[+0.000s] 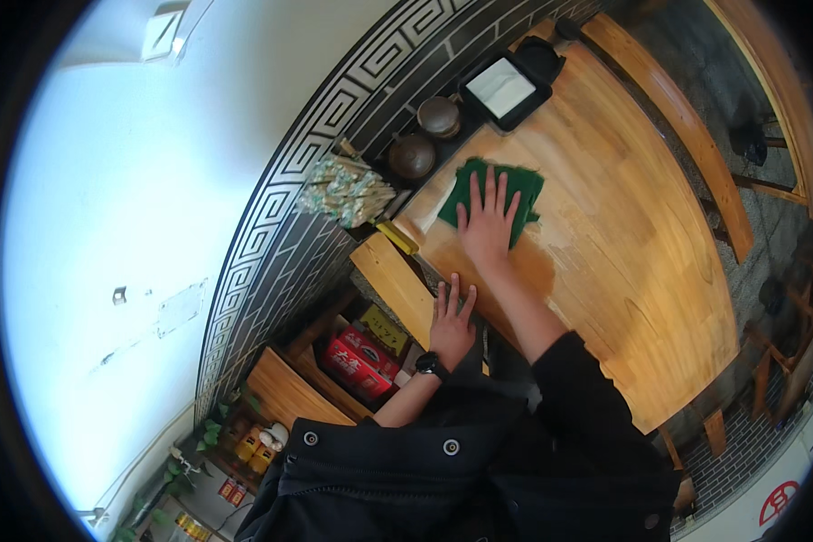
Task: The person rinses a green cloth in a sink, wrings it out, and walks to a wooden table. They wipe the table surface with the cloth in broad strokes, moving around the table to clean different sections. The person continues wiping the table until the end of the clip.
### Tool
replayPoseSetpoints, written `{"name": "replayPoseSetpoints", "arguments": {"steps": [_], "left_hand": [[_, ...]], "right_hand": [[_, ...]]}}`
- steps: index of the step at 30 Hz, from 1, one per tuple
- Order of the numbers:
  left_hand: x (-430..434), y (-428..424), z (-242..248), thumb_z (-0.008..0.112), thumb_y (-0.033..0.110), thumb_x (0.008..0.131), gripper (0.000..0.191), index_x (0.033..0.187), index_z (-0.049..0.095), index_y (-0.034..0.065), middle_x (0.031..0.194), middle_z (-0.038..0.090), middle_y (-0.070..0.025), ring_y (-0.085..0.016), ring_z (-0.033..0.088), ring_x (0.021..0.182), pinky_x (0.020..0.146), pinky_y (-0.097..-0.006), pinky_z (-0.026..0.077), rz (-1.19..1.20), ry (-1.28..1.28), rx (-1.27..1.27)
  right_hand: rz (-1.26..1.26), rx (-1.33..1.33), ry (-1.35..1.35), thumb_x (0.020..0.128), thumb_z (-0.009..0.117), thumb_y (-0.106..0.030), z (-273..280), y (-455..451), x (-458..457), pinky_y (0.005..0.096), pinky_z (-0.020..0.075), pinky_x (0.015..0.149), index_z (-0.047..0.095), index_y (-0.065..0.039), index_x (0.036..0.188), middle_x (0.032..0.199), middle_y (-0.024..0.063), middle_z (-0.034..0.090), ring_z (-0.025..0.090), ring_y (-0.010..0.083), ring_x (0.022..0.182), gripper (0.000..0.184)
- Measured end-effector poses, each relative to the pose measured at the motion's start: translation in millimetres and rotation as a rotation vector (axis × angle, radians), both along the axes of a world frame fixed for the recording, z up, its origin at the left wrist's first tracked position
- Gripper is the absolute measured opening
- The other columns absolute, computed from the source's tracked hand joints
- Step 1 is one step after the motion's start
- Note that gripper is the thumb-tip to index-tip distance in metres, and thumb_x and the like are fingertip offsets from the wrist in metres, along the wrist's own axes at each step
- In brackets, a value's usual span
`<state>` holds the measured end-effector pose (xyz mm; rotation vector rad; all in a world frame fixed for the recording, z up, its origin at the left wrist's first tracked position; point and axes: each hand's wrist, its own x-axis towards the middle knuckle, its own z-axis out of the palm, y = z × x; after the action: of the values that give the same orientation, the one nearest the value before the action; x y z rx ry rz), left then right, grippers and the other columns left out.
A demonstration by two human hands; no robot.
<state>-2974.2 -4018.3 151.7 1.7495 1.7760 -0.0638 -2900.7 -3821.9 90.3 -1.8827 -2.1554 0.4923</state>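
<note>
A green cloth (pixel 529 193) lies spread on the wooden table (pixel 616 271), near its wall-side corner. My right hand (pixel 490 220) rests flat on the cloth with its fingers spread, pressing it to the tabletop. My left hand (pixel 452 325), with a black watch on the wrist, is held with fingers apart at the near edge of the table, beside a wooden bench; it holds nothing. Whether its fingertips touch the table edge cannot be told. The tabletop around the cloth looks wet in places.
Along the brick-patterned wall stand a holder of wrapped chopsticks (pixel 349 190), two brown lidded pots (pixel 412 156) and a black tray (pixel 501 88). A yellow object (pixel 398 237) lies at the table corner. Wooden benches (pixel 677 129) flank the table; red boxes (pixel 359 362) stand low at the left.
</note>
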Motion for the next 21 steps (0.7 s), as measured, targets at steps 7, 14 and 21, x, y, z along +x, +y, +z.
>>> {"name": "replayPoseSetpoints", "arguments": {"steps": [7,14,21], "left_hand": [[4,-7,-4,0.071,0.013,0.087,0.082,0.163,0.039,0.0161,0.175,0.01,-0.0207,-0.051,0.016,0.158,0.124,-0.0573,0.031,0.013,-0.013,-0.005],[4,-30,-40,0.064,0.022,0.096,0.062,0.153,0.051,0.002,0.171,0.023,-0.0248,-0.05,0.018,0.157,0.123,-0.0604,0.03,0.039,-0.053,0.018],[4,-10,-3,0.069,0.014,0.088,0.083,0.164,0.038,0.0175,0.175,0.013,-0.0197,-0.045,0.02,0.159,0.125,-0.0576,0.028,-0.039,0.119,-0.082]], "right_hand": [[0.038,0.006,-0.062,0.11,0.043,-0.039,0,-6,-17,0.0673,0.0059,0.126,0.04,-0.019,0.163,0.174,0.0152,0.022,0.012,0.0407,0.162,0.057],[0.213,-0.095,-0.01,0.11,0.047,-0.041,14,-79,-37,0.065,0.007,0.128,0.04,-0.027,0.163,0.174,0.0118,0.023,0.012,0.0384,0.162,0.056],[0.249,-0.075,0.02,0.109,0.048,-0.047,6,-59,7,0.0598,0.0097,0.13,0.04,-0.032,0.163,0.175,0.0061,0.023,0.015,0.0319,0.162,0.056]]}}
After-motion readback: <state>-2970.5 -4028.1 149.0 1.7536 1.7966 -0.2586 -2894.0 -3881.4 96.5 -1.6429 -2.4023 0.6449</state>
